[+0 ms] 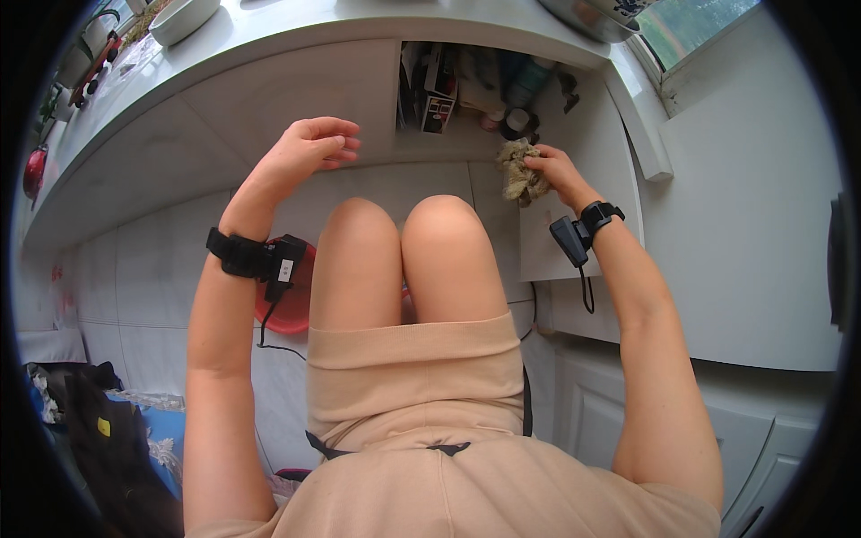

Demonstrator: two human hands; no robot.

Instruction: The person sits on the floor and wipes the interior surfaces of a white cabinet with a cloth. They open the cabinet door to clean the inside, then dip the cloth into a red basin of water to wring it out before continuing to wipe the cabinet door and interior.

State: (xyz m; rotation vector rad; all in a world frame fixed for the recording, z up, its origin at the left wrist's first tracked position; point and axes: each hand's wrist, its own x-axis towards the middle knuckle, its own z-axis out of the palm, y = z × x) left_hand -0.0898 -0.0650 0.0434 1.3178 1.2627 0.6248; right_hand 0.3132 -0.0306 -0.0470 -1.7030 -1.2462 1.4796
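My right hand [558,171] grips a crumpled, yellowish-brown cloth [521,171] in front of an open cabinet compartment [437,144]. Just behind the cloth, a dark jar with a pale lid [517,120] stands inside that compartment. Farther left in it is a black box with printing [437,113], and a teal container [531,81] shows in the shadow at the back. My left hand [311,144] hovers before the white cabinet front [323,87], left of the opening. It holds nothing, with the fingers loosely bent and apart.
A red basin [286,323] sits on the tiled floor, partly behind my left wrist and leg. On the white countertop [269,20] are a white dish [183,20] and a metal bowl [585,17]. The cabinet door [572,242] stands at my right. Dark clothing [107,444] lies at lower left.
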